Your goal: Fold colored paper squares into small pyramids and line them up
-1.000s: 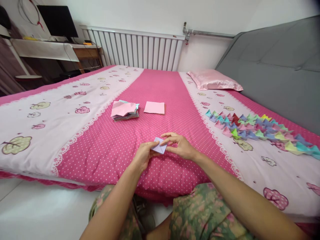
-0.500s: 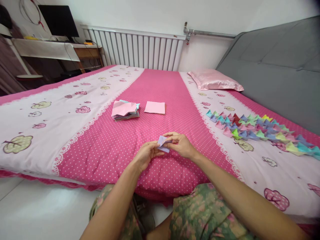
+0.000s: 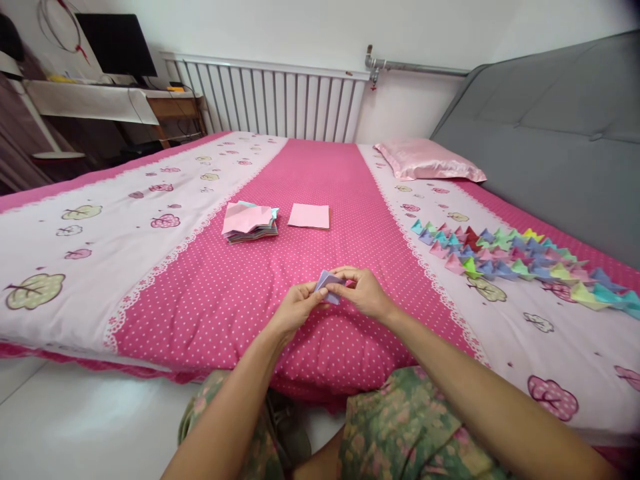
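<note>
A small folded lilac paper [image 3: 327, 285] is held between both hands just above the pink dotted bedspread [image 3: 235, 293]. My left hand [image 3: 296, 309] pinches its left side with thumb and fingers. My right hand [image 3: 364, 291] grips its right side, fingers curled over the top edge. Further back on the bed lie a loose stack of coloured paper squares [image 3: 249, 221] and a single flat pink square [image 3: 309, 216].
A long row of several folded paper pieces in mixed colours [image 3: 515, 264] lies on the right half of the bed. A pink satin pillow [image 3: 429, 161] rests near the grey headboard [image 3: 555, 140]. A radiator [image 3: 270, 100] and a desk with a monitor [image 3: 116, 45] stand beyond.
The lilac paper has been lifted off the bedspread and turned more upright between the fingers. Both hands have drawn slightly closer together.
</note>
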The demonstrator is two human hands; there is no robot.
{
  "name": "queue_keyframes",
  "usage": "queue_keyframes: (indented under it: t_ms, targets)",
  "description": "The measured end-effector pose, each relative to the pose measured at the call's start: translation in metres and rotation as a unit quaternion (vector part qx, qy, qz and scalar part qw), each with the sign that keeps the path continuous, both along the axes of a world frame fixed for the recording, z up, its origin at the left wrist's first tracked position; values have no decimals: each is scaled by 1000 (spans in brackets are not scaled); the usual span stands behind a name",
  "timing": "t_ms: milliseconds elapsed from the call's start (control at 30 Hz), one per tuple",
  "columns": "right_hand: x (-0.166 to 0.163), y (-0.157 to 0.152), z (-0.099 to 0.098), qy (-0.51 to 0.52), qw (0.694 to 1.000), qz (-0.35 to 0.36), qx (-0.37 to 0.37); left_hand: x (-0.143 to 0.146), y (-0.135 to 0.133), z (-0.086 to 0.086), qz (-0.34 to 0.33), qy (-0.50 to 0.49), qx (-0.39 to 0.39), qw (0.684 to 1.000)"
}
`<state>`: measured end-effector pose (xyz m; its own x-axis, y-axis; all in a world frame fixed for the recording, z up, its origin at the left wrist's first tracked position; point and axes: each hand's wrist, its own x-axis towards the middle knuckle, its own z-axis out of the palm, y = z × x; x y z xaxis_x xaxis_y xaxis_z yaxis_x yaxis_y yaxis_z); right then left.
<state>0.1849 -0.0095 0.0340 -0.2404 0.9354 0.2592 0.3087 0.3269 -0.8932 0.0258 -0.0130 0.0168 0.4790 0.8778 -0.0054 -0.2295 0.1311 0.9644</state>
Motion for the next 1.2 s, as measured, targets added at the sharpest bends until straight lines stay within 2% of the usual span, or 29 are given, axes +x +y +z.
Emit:
queue_keyframes:
  t_ms: [67,233,367,567,833,967,1067,1200]
  targets:
    - [-1,-1,2,26,1000,-11,-11,1,0,0,7,3,-9,1000]
    - [-4,-3,5,95,991,-89,-31,1,-2,4,22,-6,-29,999]
    - [-6,-4,6,135,985,-67,-87,1,-3,5,34,-3,-39,999]
    - [-9,-9,10,144,975,-56,-161,0,-1,2,75,12,3,997]
    - [-7,-8,9,146,968,-39,-199,-1,1,-1,89,3,-25,996]
    - [-3,-6,8,144,968,-20,-204,-2,1,1,79,7,-36,996]
    - [-2,-6,9,129,973,-10,-194,-3,2,1,67,29,-17,997]
    - [0,-6,7,117,975,0,-191,-3,2,-2,4,79,30,996]
